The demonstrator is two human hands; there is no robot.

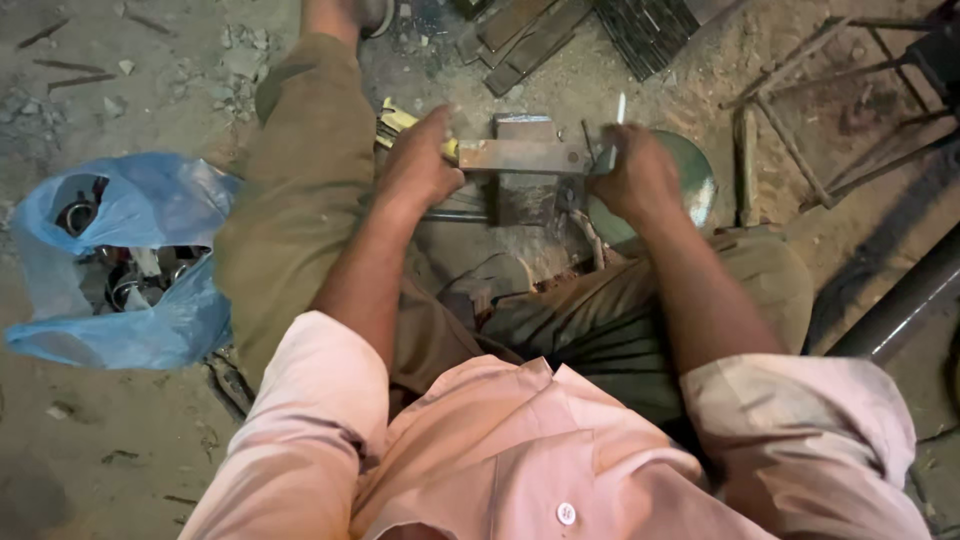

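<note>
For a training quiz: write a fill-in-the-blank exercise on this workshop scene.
1. Both hands, left hand and right hand, grip a rusty metal ____.
2. The plastic bag on the ground is ____ in colour.
3. The bag lies on the person's ____ side.
4. The shirt is ____.

Missing words: bar; blue; left; pink

The person wears a pale pink short-sleeved shirt (520,440), buttoned down the front with a small white button (566,513) near the bottom edge of the view. Its sleeves (330,370) end above the elbows with stitched hems, and the forearms are bare. The trousers (300,190) are loose, olive-brown, creased and dusty. Both hands are bare, without gloves.
</note>
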